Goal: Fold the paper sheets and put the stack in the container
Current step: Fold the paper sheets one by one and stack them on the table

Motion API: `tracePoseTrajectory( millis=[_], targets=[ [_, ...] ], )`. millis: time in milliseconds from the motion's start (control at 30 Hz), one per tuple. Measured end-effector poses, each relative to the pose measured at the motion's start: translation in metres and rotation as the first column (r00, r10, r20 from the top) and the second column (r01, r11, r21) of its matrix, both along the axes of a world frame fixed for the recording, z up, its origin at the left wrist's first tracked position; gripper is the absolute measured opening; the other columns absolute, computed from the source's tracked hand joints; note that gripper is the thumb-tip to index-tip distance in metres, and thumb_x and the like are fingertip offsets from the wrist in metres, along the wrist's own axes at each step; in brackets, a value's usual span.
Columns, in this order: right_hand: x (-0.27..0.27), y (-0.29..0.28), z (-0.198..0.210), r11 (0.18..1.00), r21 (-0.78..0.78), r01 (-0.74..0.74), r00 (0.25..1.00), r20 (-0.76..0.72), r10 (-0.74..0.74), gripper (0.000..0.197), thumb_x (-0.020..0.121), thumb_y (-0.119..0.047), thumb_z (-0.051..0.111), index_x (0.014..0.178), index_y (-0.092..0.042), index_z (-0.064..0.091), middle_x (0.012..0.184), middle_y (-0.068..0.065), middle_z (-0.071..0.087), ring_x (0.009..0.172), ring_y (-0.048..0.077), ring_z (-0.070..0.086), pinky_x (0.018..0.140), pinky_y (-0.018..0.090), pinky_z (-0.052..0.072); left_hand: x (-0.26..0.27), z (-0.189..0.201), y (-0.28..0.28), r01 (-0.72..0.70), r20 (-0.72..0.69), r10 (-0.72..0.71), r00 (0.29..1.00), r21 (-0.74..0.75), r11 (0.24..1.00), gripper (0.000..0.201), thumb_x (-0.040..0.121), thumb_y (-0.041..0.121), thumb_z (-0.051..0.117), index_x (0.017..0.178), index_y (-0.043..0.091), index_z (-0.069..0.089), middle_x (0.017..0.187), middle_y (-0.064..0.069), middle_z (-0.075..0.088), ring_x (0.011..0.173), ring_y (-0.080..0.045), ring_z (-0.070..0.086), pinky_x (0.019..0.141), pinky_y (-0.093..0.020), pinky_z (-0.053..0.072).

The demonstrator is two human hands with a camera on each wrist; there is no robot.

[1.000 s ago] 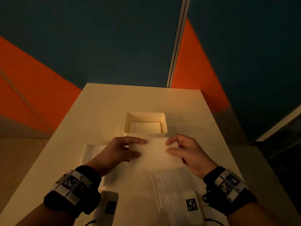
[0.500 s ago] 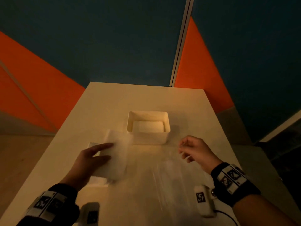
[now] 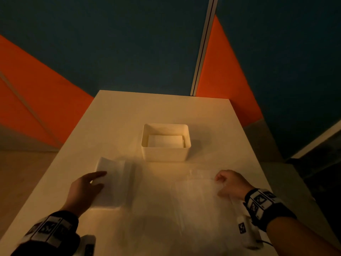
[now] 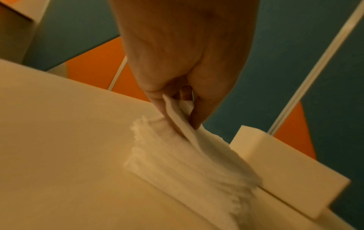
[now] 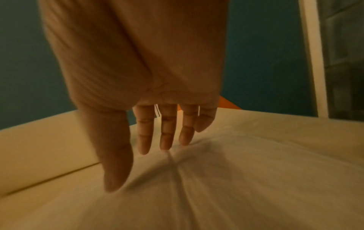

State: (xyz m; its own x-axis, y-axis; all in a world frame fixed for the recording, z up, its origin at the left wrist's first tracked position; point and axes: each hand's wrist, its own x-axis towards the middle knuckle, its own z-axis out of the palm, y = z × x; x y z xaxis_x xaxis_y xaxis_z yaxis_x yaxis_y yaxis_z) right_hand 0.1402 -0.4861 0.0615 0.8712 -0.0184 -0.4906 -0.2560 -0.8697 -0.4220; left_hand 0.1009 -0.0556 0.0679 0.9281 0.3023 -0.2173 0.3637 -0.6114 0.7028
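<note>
since the earlier frame the left hand (image 3: 84, 189) has carried the folded sheet (image 3: 114, 183) out to the left side of the counter (image 3: 114, 115), and the right hand (image 3: 231, 183) has dropped onto the loose sheets in front of it. left hand: thumb and fingers pinch one edge of the folded sheet, which bends up between them in the left wrist view (image 4: 178, 115) — its lower part lies over a small stack of paper, blurred. right hand: fingers (image 5: 166, 133) straight and spread, tips touching the flat unfolded sheet (image 5: 246, 179), gripping nothing. beyond and between the two hands stands the white container (image 3: 166, 154), upright, with folded paper (image 3: 165, 141) already lying flat on its bottom — just right of the left hand's sheet, not touching it.
</note>
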Motion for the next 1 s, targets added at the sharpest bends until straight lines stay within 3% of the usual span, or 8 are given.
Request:
tracePoseTrajectory(
  millis=[167,367,600,867,1000],
  targets=[
    [0.001,0.010,0.000,0.941,-0.250,-0.228,0.974,-0.071,0.217,0.062,0.059,-0.037,0.084,0.112,-0.039,0.051,0.118,-0.009,0.042,0.114,0.020,0.043,0.096,0.035,0.042,0.002,-0.009,0.001,0.189,-0.001,-0.196,0.981,0.264,0.946,0.031,0.080,0.000,0.066,0.109,0.010,0.069,0.118,-0.018,0.059,0.097,-0.038,0.059,0.086,-0.041,0.047],
    [0.006,-0.001,0.007,0.924,-0.320,-0.208,0.978,-0.093,0.188,0.055,0.062,-0.033,0.084,0.107,-0.038,0.053,0.119,-0.010,0.047,0.114,0.019,0.044,0.096,0.037,0.038,0.005,-0.016,0.005,0.220,-0.110,-0.191,0.975,0.504,0.835,0.035,0.077,0.028,0.074,0.112,0.030,0.068,0.139,-0.012,0.040,0.115,-0.041,0.040,0.092,-0.049,0.043],
    [0.004,-0.015,0.008,0.894,-0.387,-0.226,0.974,-0.102,0.202,0.052,0.063,-0.037,0.084,0.103,-0.037,0.050,0.112,-0.010,0.044,0.113,0.019,0.045,0.094,0.037,0.038,0.004,-0.013,0.004,0.234,-0.164,-0.172,0.971,0.527,0.817,0.041,0.079,0.040,0.069,0.119,0.037,0.062,0.145,-0.007,0.031,0.127,-0.036,0.030,0.098,-0.051,0.041],
    [0.001,-0.012,0.005,0.895,-0.365,-0.258,0.965,-0.051,0.258,0.052,0.062,-0.035,0.083,0.102,-0.037,0.049,0.110,-0.011,0.043,0.111,0.020,0.045,0.093,0.038,0.036,0.004,-0.010,-0.002,0.228,-0.167,-0.163,0.972,0.538,0.811,0.040,0.081,0.040,0.066,0.120,0.037,0.060,0.148,-0.005,0.028,0.131,-0.034,0.026,0.102,-0.051,0.036],
    [0.001,-0.012,0.007,0.891,-0.373,-0.259,0.965,-0.059,0.256,0.044,0.064,-0.035,0.082,0.092,-0.036,0.048,0.106,-0.010,0.042,0.107,0.017,0.044,0.091,0.036,0.036,0.003,-0.008,-0.003,0.227,-0.168,-0.160,0.973,0.547,0.806,0.040,0.082,0.042,0.065,0.121,0.038,0.059,0.147,-0.005,0.028,0.131,-0.033,0.026,0.102,-0.051,0.036]
  ],
)
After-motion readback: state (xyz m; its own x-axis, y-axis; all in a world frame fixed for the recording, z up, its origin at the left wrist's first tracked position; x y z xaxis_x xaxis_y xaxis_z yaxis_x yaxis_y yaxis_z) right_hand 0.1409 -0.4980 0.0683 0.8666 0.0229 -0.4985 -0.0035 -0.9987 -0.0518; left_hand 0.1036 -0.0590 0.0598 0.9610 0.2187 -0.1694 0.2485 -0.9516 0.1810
